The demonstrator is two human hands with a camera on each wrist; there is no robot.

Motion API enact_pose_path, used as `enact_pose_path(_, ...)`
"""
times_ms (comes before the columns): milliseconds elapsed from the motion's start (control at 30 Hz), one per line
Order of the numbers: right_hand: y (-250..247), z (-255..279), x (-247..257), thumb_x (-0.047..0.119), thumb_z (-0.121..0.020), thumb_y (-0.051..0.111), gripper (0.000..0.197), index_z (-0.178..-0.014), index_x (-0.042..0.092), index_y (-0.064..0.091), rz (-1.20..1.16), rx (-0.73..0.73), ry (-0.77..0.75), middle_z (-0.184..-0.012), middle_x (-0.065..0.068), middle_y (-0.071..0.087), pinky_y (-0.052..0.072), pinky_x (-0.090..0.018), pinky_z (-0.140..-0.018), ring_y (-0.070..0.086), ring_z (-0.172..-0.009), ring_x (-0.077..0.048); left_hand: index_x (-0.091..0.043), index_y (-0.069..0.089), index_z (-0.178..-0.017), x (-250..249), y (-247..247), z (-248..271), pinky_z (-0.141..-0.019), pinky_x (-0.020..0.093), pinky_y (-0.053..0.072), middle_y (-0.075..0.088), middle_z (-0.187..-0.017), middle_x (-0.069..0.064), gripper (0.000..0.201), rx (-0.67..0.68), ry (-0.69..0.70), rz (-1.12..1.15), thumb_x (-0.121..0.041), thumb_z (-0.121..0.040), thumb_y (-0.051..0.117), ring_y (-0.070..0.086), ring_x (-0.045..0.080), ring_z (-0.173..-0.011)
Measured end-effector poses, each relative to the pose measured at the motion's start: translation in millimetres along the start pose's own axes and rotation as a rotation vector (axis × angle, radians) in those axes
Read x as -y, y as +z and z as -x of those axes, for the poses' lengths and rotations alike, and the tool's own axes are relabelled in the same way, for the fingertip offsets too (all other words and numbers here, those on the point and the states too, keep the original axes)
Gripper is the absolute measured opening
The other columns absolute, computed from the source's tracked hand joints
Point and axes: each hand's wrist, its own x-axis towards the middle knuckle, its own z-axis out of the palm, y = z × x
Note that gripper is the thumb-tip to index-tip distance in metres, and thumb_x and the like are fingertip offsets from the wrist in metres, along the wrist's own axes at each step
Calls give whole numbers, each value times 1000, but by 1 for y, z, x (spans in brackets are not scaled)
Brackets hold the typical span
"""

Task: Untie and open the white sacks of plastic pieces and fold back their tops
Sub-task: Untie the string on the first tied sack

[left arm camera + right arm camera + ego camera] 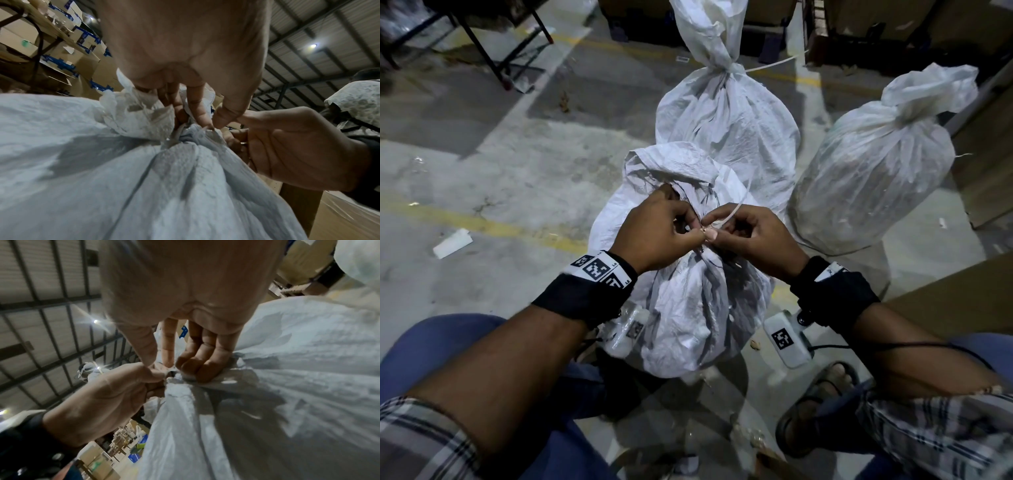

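Observation:
A white woven sack (688, 308) stands on the floor between my knees, its neck gathered and bound by a pale plastic tie (736, 209). Both hands meet at the knot (180, 134). My left hand (664, 233) pinches the tie at the neck with thumb and forefinger. My right hand (750, 233) pinches the tie's other side, thumb tip against the left hand; its other fingers (197, 366) rest curled on the sack's neck (180, 386). The tie's loose end runs up and back. Two more tied sacks stand behind: one (726, 113) straight ahead, one (873, 164) to the right.
Concrete floor (482, 164) with yellow lines and scraps of paper (452, 243) lies to the left. A black metal frame (493, 51) stands at the far left. Cardboard boxes (983, 164) line the right side and back. My sandalled foot (822, 401) is beside the sack.

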Motion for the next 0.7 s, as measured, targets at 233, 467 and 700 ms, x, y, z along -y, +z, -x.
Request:
enact_pose_path(233, -1, -4, -4, 14, -87, 74, 12, -99, 18, 76, 173, -16, -66, -65, -22, 55, 42, -42, -58, 47, -59, -29, -29, 74, -78, 3, -9, -1, -73, 29, 51, 49, -87, -11, 5, 81, 62, 37, -32, -76, 76, 57, 5, -79)
enact_pose_path(467, -6, -5, -8, 34, -85, 77, 19, -87, 22, 62, 352, 8, -79, -59, 1, 46, 36, -31, -56, 43, -55, -12, -31, 72, -79, 2, -6, 1, -70, 24, 48, 48, -93, -8, 10, 114, 126, 22, -40, -77, 76, 57, 6, -83)
enact_pose_path(700, -11, -9, -11, 25, -85, 74, 17, -80, 18, 59, 310, -1, -14, -57, -1, 50, 43, -36, -58, 51, -56, -24, -31, 72, -82, 4, -5, 0, -71, 25, 48, 45, -92, -8, 9, 132, 182, 9, -38, -77, 75, 55, 5, -81)
